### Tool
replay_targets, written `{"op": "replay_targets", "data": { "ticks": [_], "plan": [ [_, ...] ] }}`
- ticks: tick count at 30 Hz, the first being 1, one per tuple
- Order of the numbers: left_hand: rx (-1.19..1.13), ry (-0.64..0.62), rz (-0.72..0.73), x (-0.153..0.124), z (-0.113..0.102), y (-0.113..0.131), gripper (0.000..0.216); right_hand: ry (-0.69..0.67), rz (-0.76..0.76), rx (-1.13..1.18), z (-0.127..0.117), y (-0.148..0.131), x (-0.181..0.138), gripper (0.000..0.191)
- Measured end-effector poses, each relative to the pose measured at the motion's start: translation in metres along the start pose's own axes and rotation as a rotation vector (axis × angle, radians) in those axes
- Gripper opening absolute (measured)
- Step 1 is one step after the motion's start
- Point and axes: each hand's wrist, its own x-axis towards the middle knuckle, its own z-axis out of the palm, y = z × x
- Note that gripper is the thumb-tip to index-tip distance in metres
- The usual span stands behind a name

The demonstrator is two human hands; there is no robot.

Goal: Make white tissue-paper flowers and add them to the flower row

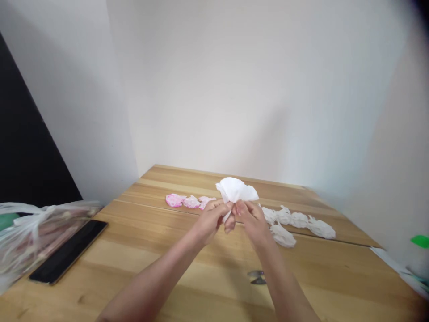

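Pinches gathered white paper [235, 190] between closed fingertips of left hand [212, 218] and right hand [254, 221], fanned just above them. Has pink-tinged puffs [174, 200] to their left, white puffs [299, 220] to their right, dark blades [258, 281] below, a phone [69, 251] farther left.

I counted two bare hands, one left [213, 218] and one right [254, 220], and a single fanned white paper [234, 190] between them. Three pink-tinted papers [174, 200] lay on the one wooden table [134, 264], the third partly covered. Of crumpled white papers [321, 227] I made out five. There was one dark phone [69, 251] and one metal tool [258, 281], half hidden; how many plastic bags [43, 219], I couldn't tell.
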Motion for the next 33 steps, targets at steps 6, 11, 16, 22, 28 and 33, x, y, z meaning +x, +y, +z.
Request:
{"op": "replay_targets", "data": {
  "ticks": [6,11,16,22,28,33],
  "plan": [
    [-0.603,-0.231,-0.164,0.002,-0.001,-0.001,0.023,0.008,0.065,0.029,-0.007,0.0,0.002,0.044],
    [-0.749,-0.253,-0.25,0.001,0.0,-0.002,0.035,-0.087,0.124,0.058,-0.002,-0.002,0.001,0.051],
    [-0.784,-0.285,-0.289,0.0,0.002,-0.003,0.037,-0.069,0.172,0.202,0.004,-0.002,0.0,0.045],
    [-0.769,-0.296,-0.293,0.001,0.003,-0.005,0.034,0.034,0.159,0.321,0.01,-0.005,0.001,0.037],
    [-0.401,-0.175,-0.092,0.001,0.008,-0.009,0.035,0.172,0.213,0.27,0.01,-0.004,-0.003,0.043],
    [0.389,0.041,0.202,-0.003,0.002,-0.001,0.043,0.333,0.03,0.149,0.008,0.002,-0.002,0.03]
  ]
}}
